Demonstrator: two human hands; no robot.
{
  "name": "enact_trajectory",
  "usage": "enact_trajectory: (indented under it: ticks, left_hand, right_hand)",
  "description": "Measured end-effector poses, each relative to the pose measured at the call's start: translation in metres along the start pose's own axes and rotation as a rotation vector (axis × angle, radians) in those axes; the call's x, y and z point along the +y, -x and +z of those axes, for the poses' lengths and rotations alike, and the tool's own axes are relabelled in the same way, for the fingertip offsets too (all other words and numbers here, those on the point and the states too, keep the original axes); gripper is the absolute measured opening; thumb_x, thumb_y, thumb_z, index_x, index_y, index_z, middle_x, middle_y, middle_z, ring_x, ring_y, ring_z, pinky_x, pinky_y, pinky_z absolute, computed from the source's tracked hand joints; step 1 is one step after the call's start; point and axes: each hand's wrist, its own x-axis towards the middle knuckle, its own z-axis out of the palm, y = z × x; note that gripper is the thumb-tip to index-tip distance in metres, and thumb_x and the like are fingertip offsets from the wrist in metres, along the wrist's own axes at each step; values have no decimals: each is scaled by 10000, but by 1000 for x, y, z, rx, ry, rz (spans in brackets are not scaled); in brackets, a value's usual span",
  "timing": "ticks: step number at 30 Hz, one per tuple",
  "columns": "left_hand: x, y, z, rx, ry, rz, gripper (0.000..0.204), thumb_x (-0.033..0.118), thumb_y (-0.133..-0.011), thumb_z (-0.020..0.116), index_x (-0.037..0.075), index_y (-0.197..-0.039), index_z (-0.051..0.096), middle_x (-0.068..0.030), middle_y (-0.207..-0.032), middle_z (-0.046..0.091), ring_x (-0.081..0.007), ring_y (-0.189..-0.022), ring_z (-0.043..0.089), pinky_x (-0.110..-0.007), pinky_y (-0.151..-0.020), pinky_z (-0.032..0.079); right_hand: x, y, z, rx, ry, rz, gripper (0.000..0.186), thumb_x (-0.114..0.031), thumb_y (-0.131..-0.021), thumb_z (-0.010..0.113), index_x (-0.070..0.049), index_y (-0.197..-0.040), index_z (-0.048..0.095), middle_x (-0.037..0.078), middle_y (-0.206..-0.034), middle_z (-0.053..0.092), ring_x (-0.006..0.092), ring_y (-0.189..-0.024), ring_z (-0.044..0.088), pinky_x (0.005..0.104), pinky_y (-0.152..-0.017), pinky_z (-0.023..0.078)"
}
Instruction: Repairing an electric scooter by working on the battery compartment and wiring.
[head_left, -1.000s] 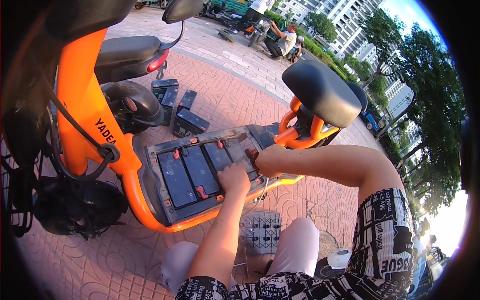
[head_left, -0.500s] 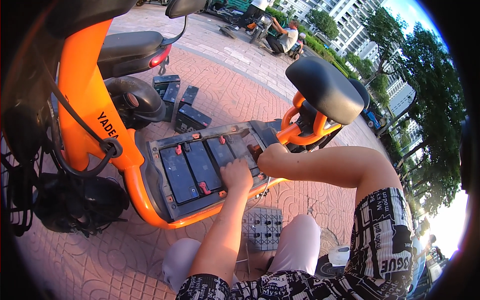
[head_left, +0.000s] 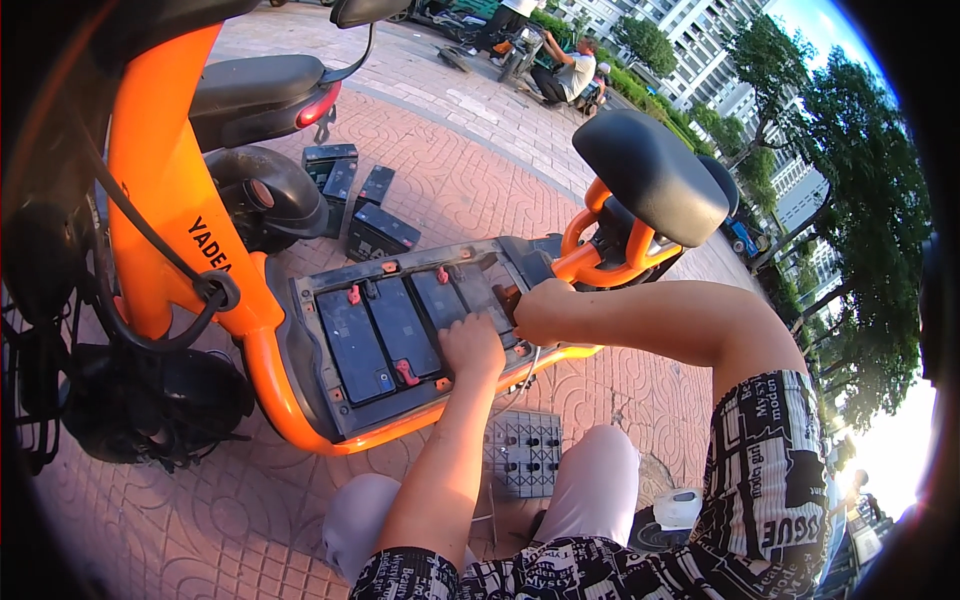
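In front of me is an orange electric scooter, its footboard compartment uncovered. Dark batteries with red terminal covers lie side by side inside, among them a left battery and a middle battery. My left hand rests with curled fingers over the near part of the batteries; its fingertips are hidden. At the compartment's seat end, my right hand is closed, next to a brown piece. Whatever it grips is hidden behind the hand.
Several loose batteries stand on the paving beyond the scooter. A black plastic grid panel lies between the scooter and my knees. The black seat rises at right. A white container is beside my leg. People are beside vehicles farther off.
The view has shifted slightly. Both hands stay at nearly the same places on the compartment, and the batteries have not visibly moved.
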Motion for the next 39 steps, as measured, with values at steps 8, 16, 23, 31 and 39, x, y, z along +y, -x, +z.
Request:
enact_trajectory:
  ticks: [8,16,23,31,39]
  left_hand:
    - [-1,1,7,34,12,8,171,139,-870,557,139,-1008,659,-34,-982,682,-243,-964,645,-432,-846,425]
    - [-2,0,10,42,39,-18,165,200,-827,661,144,-982,663,-31,-1025,670,-259,-983,634,-451,-856,418]
    - [1,3,5,75,33,3,158,148,-881,536,136,-977,661,-28,-963,680,-237,-951,641,-419,-834,425]
    - [-2,1,9,57,51,-18,148,179,-902,551,140,-978,672,-34,-1009,676,-256,-974,637,-449,-857,413]
    - [-1,0,14,85,52,-8,148,180,-894,556,142,-974,673,-36,-1001,672,-254,-969,633,-438,-853,410]
  right_hand:
    - [2,-10,7,-5,0,26,435,-441,-949,533,-63,-1060,716,104,-977,717,298,-917,700,424,-754,553]
    - [-5,-5,18,59,76,-50,415,-406,-987,490,-71,-981,736,94,-928,725,298,-862,711,400,-696,558]
    - [-2,-3,4,-28,7,-39,463,-442,-996,462,-59,-1036,720,116,-991,711,311,-924,698,423,-759,549]
    - [-2,-12,3,-60,-98,31,486,-447,-1000,436,-52,-1123,691,128,-1041,700,321,-1019,663,452,-836,523]
    - [-4,-10,6,-34,14,19,451,-440,-984,478,-68,-1099,707,113,-1034,707,294,-971,688,425,-795,542]
